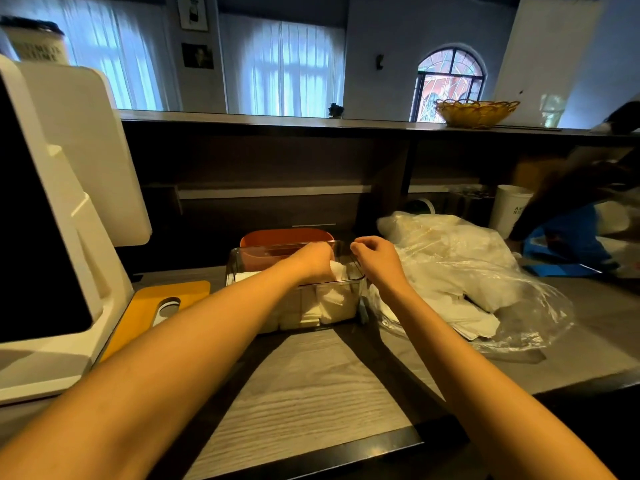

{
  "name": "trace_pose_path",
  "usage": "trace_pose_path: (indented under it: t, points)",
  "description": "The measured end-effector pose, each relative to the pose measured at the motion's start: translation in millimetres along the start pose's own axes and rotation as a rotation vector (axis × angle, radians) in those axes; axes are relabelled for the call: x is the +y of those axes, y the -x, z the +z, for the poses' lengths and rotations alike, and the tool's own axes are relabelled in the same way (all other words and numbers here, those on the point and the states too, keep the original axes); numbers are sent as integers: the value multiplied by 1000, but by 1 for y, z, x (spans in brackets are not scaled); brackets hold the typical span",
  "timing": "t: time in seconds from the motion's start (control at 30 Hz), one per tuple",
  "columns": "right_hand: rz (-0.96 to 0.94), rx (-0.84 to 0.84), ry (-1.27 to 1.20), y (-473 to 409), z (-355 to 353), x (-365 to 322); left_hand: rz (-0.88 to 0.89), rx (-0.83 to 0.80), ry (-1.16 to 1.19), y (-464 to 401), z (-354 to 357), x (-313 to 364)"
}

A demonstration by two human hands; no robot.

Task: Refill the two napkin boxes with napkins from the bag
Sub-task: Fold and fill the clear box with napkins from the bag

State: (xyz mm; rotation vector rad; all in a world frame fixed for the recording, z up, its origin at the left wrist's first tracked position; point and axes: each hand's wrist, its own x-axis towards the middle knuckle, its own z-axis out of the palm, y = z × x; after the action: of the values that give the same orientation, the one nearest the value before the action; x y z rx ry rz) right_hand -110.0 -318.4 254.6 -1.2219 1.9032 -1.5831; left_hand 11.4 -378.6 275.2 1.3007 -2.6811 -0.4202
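Note:
A clear plastic napkin box [239,261] stands mid-counter, holding white folded napkins [332,303]. Behind it sits an orange box [277,237]. My left hand [311,261] reaches down into the clear box, its fingers closed on napkins there. My right hand [377,258] hovers over the box's right rim with fingers curled and nothing visible in them. To the right lies a crumpled clear plastic bag [460,258] with more white napkins [474,317] inside.
A white point-of-sale terminal [62,188] fills the left. An orange lid with a slot [156,310] lies beside the box. A white cup [509,209] and blue bag [561,240] sit at the right, near another person's blurred arm [571,188]. A dark raised shelf runs behind.

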Motion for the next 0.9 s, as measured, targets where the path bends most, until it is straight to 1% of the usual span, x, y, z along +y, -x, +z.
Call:
trace_pose_path:
  t: [0.13,0.17,0.27,0.3,0.33,0.37,0.4,0.43,0.47,0.5,0.53,0.67,0.7,0.73,0.8,0.83,0.87,0.9]
  points:
    - [6,-15,17,3,0,-3,26,-21,-24,-2,3,-4]
    - [6,-17,19,4,-1,-3,35,-5,-28,-1,2,-3]
    - [-2,-24,6,4,-3,-5,87,169,26,3,-7,2]
    - [-6,-26,3,5,-3,-6,81,232,76,4,-10,4]
    - [-10,-25,-5,5,-4,-7,50,262,161,4,-12,7]
    - [-11,-24,-15,5,-3,-8,-23,227,291,4,-14,10]
    - [-9,-25,-24,6,-3,-9,-125,126,444,5,-14,13]
    - [-5,-27,-27,7,-3,-10,-230,-11,587,9,-14,18]
    - [-2,-29,-26,8,-3,-11,-293,-132,684,12,-14,21]
    - [-1,-28,-23,10,-3,-12,-318,-211,735,15,-15,22]
    - [1,-29,-22,11,-3,-13,-331,-256,769,18,-16,22]
    - [18,-26,-26,16,-7,-18,-372,-351,775,22,-22,20]
    - [15,-17,-44,17,-9,-19,-353,-324,739,23,-24,24]
    - [6,-7,-75,18,-13,-20,-321,-236,701,24,-24,29]
    - [-24,21,-164,24,-21,-25,-236,87,677,27,-24,42]
    - [-37,41,-218,28,-25,-28,-165,248,727,31,-24,48]
    - [-47,66,-269,31,-29,-30,-87,368,826,37,-23,56]
    - [-57,95,-308,36,-33,-33,-18,449,938,45,-20,63]
